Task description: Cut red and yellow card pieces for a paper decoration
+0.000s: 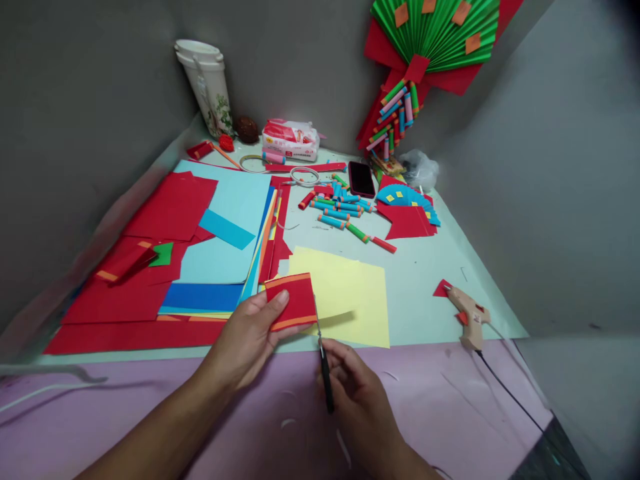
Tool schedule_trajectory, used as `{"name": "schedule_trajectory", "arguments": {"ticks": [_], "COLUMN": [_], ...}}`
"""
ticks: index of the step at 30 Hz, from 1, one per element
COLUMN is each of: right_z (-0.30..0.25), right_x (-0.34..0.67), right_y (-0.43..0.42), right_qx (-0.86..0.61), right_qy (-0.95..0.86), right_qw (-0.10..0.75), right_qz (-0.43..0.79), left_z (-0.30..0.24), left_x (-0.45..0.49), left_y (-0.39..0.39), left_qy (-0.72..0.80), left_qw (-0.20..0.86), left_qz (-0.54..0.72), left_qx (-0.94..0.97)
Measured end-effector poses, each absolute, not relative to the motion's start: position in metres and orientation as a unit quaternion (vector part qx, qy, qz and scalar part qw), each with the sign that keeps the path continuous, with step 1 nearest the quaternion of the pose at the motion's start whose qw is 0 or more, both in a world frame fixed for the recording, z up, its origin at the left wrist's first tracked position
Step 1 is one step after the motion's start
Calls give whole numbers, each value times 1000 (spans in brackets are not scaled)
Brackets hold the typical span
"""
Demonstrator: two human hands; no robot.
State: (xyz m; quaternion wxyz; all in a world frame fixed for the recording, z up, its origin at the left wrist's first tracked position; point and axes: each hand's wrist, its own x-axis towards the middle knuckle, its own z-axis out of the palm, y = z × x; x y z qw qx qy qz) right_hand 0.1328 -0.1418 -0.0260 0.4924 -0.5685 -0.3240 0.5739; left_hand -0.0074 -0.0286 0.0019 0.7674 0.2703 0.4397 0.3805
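Observation:
My left hand (255,333) pinches a red paper piece (300,303) with orange strips along its upper and lower edges, thumb on top. In my right hand (357,387) is a pair of scissors (326,380) with black handles, fingers wrapped round them. The blades point away from me and lie along the right edge of the red paper; whether they are parted I cannot tell. Beneath and beyond the paper, a pale yellow sheet (360,287) lies on the table.
Coloured sheets (220,253) are stacked at left. Several small paper rolls (345,210) lie mid-table near a phone (361,180). A corded glue gun (470,317) rests at right. At the back are a white cup (207,87), a wipes pack (293,140) and a green paper fan (435,33).

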Motion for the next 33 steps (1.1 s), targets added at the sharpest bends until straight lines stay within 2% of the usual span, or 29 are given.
{"name": "schedule_trajectory", "arguments": {"ticks": [33], "right_z": [-14], "right_x": [132], "right_y": [-131], "right_qx": [-581], "right_qy": [-311], "right_qw": [477], "right_qz": [582], "left_z": [1], "left_x": [-7], "left_y": [-30], "left_qy": [437], "left_qw": [774], "left_qz": [374], "left_qx": [265]}}
